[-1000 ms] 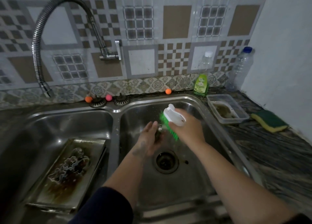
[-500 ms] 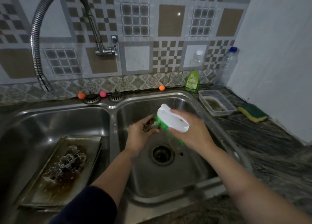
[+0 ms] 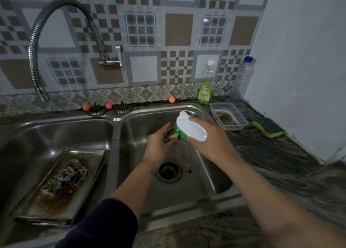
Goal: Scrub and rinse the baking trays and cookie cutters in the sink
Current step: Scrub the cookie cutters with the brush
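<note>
Over the right sink basin (image 3: 206,178), my left hand (image 3: 159,146) grips a small metal cookie cutter (image 3: 170,137). My right hand (image 3: 211,141) holds a white scrubbing brush (image 3: 191,127) whose green bristles press against the cutter. In the left basin (image 3: 56,131) a stained baking tray (image 3: 74,202) leans tilted, with several metal cookie cutters (image 3: 65,178) piled on it.
A flexible steel faucet (image 3: 56,42) arcs over the left basin, no water running. A green dish soap bottle (image 3: 205,92), a clear bottle (image 3: 243,77), a plastic container (image 3: 229,117) and a yellow-green sponge (image 3: 267,129) stand on the right counter. Two strainers (image 3: 108,109) sit on the sink's back rim.
My left hand has closed around the cutter and turned it. The brush has tipped flatter and slid across the cutter. The camera has shifted slightly.
</note>
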The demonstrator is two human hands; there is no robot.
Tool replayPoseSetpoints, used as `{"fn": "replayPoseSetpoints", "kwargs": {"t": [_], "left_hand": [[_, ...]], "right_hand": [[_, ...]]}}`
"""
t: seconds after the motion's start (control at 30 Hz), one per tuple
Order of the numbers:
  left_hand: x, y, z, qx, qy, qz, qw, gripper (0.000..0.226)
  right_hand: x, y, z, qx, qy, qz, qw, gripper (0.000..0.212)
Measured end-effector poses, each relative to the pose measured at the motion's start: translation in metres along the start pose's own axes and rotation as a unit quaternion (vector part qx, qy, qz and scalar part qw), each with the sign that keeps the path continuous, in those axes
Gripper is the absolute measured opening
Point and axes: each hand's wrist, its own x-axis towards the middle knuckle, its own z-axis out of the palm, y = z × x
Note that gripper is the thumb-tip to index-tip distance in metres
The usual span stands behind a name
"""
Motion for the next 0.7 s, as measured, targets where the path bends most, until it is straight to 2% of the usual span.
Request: {"fn": "replayPoseSetpoints", "kwargs": {"t": [0.1, 0.23, 0.37, 0.53, 0.7], "left_hand": [[-0.005, 0.012, 0.023, 0.014, 0.022, 0.017, 1.0, 0.048], [-0.014, 0.025, 0.054, 0.02, 0.033, 0.008, 0.999, 0.051], [-0.021, 0.033, 0.077, 0.056, 0.043, 0.015, 0.997, 0.05], [-0.032, 0.028, 0.112, 0.034, 0.04, -0.067, 0.996, 0.051], [-0.037, 0.016, 0.131, 0.053, 0.051, -0.089, 0.993, 0.05]], "right_hand": [[-0.008, 0.004, -0.012, 0.0, -0.031, -0.032, 0.999, 0.058], [-0.008, 0.03, -0.033, -0.003, -0.011, 0.011, 1.0, 0.057], [-0.021, 0.05, -0.045, 0.0, -0.04, -0.008, 0.999, 0.059], [-0.025, 0.093, -0.065, 0.005, -0.039, 0.079, 0.996, 0.059], [-0.031, 0.132, -0.073, -0.055, -0.019, 0.148, 0.987, 0.061]]}}
